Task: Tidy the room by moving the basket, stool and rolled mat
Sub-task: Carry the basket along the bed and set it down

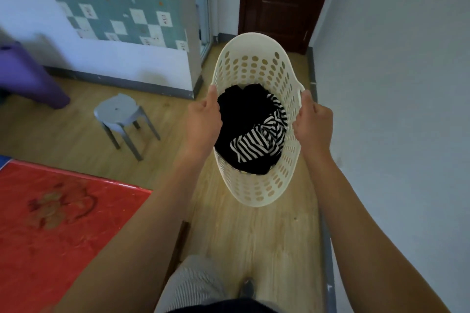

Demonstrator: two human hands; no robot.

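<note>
While both hands clamp its rim, the left hand (203, 119) and right hand (314, 122) on opposite sides, the basket (254, 63) hangs over the wood floor (254, 236): cream, oval, hole-punched, holding black and striped clothes (254, 132). Its long axis runs straight ahead, mouth tipped towards the camera.

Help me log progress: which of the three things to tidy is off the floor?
The white basket, held by left hand and right hand. The grey stool and purple rolled mat rest on the floor.
</note>
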